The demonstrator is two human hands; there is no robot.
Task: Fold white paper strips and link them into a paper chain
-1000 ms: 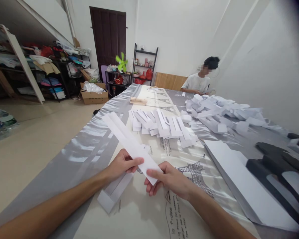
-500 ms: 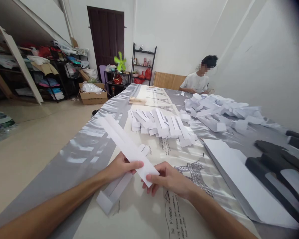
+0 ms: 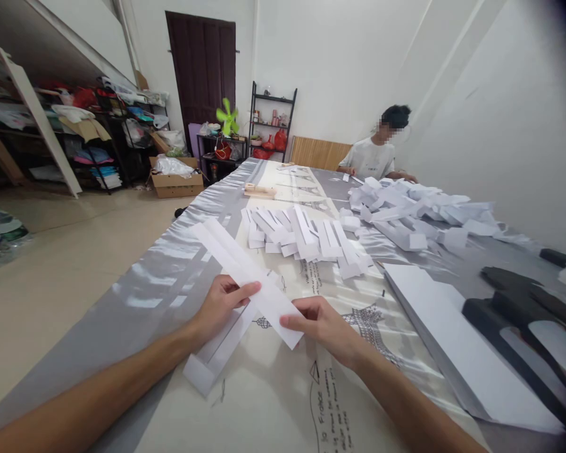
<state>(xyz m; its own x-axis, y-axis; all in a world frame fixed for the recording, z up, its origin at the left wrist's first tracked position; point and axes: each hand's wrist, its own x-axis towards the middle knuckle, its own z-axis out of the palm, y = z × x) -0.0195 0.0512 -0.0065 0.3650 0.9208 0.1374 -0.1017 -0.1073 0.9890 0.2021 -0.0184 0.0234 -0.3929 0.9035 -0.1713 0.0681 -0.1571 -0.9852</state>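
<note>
A long white folded paper strip (image 3: 245, 270) slants across the space in front of me, its far end up and to the left. My left hand (image 3: 226, 302) grips it near the middle, thumb on top and fingers underneath. At its near end my right hand (image 3: 323, 327) pinches it between the thumb and the fingers below, which are partly hidden. A second folded paper strip (image 3: 200, 375) crosses beneath the first, beside my left hand. Whether the left fingers hold this one too, I cannot tell. Under both lies a cream table cover (image 3: 264, 402) with printed towers and writing.
Beyond my hands lies a row of overlapping folded paper strips (image 3: 306, 236). A large paper pile (image 3: 415, 204) is on the right, near a seated person (image 3: 370, 154). Flat white sheets (image 3: 453, 340) and a black object (image 3: 514, 321) occupy the near right.
Both hands have shifted slightly away from me, and the held strip has moved a little to the right. The person's hands at the far end have moved apart.
</note>
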